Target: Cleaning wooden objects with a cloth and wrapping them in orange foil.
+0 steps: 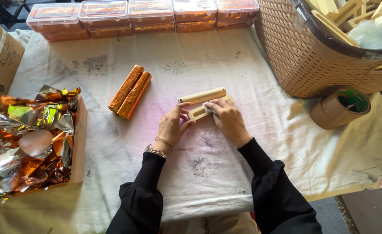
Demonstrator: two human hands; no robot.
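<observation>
Both hands sit mid-surface on a pale wooden piece (206, 109) with a slot, a round stick (201, 95) lying along its far side. Left hand (172, 125) pinches the near end — right hand (226, 118) presses a bit of white paper onto it, fingers curled. Two foil-wrapped rolls (130, 92) lie just left, foil sheets (24, 141) at the left edge.

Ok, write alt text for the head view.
Two hands, left hand and right hand, hold a pale wooden piece on a stained white cloth. Two copper foil-wrapped rolls lie to the left, a woven basket and tape roll right.
</observation>
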